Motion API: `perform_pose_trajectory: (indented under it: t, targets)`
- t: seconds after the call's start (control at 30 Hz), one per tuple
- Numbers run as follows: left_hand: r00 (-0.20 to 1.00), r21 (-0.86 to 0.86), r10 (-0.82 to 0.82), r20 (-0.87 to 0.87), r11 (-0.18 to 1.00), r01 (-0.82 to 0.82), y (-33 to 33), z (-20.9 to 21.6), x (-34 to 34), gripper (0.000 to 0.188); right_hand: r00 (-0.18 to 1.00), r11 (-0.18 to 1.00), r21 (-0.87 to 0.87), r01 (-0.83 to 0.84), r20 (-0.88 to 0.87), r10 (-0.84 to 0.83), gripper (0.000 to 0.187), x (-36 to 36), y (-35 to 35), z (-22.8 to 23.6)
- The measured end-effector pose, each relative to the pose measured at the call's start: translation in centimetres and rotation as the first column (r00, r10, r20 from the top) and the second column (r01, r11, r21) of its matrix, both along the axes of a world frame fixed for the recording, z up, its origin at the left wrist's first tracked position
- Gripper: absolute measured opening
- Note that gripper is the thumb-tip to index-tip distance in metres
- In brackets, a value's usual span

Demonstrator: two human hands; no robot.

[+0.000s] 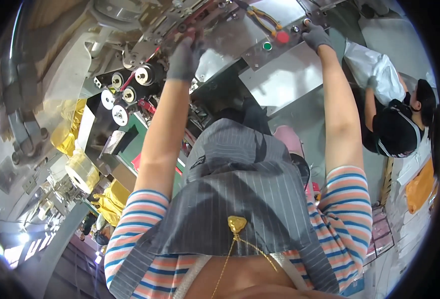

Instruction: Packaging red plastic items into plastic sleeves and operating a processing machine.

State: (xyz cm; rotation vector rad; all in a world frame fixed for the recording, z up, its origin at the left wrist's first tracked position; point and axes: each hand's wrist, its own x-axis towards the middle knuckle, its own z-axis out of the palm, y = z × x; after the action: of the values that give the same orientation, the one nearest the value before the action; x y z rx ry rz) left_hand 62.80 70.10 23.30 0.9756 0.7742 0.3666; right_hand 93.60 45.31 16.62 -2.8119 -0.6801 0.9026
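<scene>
My left hand [182, 62], in a grey glove, reaches into the machine [172, 27] at the upper middle. Its fingers blur into the metal parts and a reddish patch there, so whether they grip anything is unclear. Gloved in grey as well, my right hand [318, 39] is at the right end of a metal control panel [257, 59], fingers apart, with a fingertip at a small round button [306, 22]. Left of that hand, the panel carries a red button [282, 37] and a green button [267, 46]. Pliers with yellow-orange handles [264, 21] lie just beyond the red button.
Several rollers [129, 94] with a thin red strip sit left of my left forearm. Farther left are a clear tape roll [82, 172] and yellow cloth or plastic [113, 202]. At the right, another person [397, 127] handles a whitish plastic bag [377, 70].
</scene>
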Motion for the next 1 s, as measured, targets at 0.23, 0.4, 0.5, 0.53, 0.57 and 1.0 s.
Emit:
perform_pose_trajectory:
  t: [0.23,0.4,0.5,0.53,0.57,1.0]
  targets:
    - [0.818,-0.705,0.574,0.018,0.588,-0.397,4.3,-3.8,7.5,0.013,0.998,0.999,0.035,-0.04,0.041,0.039,0.058,-0.4,-0.8,0.4]
    - [0.734,-0.651,0.679,0.011,0.563,-0.51,3.5,-2.9,7.9,0.018,0.999,0.998,0.048,-0.043,0.025,0.042,0.059,-0.5,-1.1,0.5]
    - [0.677,-0.655,0.736,0.004,0.513,-0.555,3.5,-2.5,8.6,0.017,0.998,0.997,0.059,-0.044,0.036,0.042,0.059,0.1,-1.7,-0.4]
    - [0.657,-0.687,0.754,0.001,0.478,-0.548,3.4,-2.2,8.6,0.016,0.998,0.996,0.069,-0.051,0.03,0.049,0.059,-0.1,-1.7,-0.2]
    - [0.637,-0.717,0.771,-0.003,0.442,-0.539,3.3,-1.9,8.6,0.015,0.998,0.996,0.065,-0.054,0.028,0.052,0.059,-0.3,-1.5,-0.1]
    - [0.612,-0.743,0.79,0.03,0.427,-0.516,1.8,-2.7,8.7,0.012,0.934,0.972,0.062,-0.225,0.297,0.197,0.051,0.3,-1.5,-3.3]
